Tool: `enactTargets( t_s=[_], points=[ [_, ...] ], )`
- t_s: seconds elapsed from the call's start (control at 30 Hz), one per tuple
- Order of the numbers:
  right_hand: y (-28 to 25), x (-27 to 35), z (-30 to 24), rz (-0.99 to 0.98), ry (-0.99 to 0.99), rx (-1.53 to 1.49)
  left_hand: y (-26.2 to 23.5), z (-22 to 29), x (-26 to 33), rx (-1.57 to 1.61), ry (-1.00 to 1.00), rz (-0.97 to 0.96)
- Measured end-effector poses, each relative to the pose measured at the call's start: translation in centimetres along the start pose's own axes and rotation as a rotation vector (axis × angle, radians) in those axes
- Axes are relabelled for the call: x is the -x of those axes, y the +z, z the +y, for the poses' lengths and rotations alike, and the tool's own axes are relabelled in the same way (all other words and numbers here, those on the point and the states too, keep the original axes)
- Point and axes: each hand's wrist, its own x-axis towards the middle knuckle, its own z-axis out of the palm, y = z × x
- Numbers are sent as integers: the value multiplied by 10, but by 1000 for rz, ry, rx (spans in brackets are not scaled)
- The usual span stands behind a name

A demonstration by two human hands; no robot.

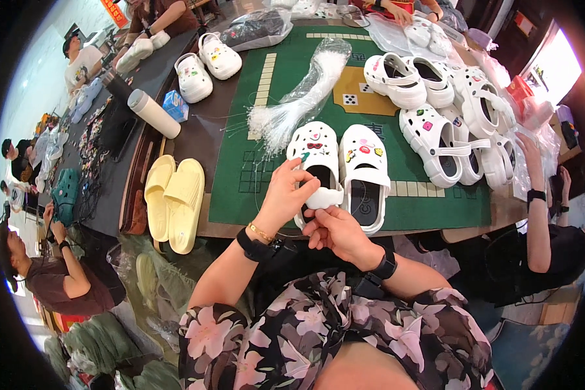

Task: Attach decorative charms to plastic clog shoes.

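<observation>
White rubber takes up both of this person's hands: a clog decorated with charms, toe pointing to the far side, stands at the near edge of the green mat, just beside its mate on the right. The left hand is hooked over its left side, fingers gripping around the opening by the strap. The right hand comes in from the near side, thumb and forefinger brought together at the strap's near edge; whether they pinch the strap or a fine strand, I can't tell. Farther off lies a bagged bundle of clear strands, its loose ends fanning toward the near left.

I'd take this step as fiddly work at the strap, perhaps passing a strand there. The next move seems to call for the left hand keeping the clog steady and a precise fingertip pull from the right.
</observation>
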Motion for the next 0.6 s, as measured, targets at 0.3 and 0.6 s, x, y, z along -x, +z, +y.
enactTargets(
  t_s=[0.3,0.6],
  points=[
    [-50,86,-34,-139,190,579,-37,14,-17,710,-70,400],
    [-65,113,-43,422,-861,1477,-31,51,-38,780,-86,211]
  ],
)
